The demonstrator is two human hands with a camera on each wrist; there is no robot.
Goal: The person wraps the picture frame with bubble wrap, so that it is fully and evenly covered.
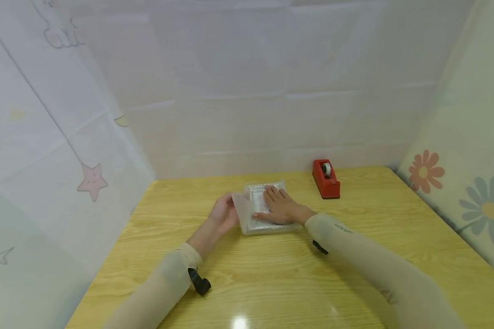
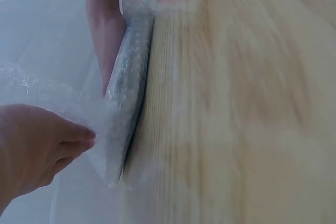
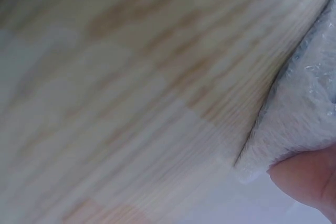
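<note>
Your left hand [image 1: 223,213] pinches the left-pointing flap [image 1: 242,210]; your right hand [image 1: 281,209], straight-fingered, presses the flat pack [image 1: 257,199], long axis unclear

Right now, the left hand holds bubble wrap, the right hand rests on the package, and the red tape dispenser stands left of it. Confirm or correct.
Wrong side: the red tape dispenser stands right of the package, as the head view shows. The rest holds.
</note>
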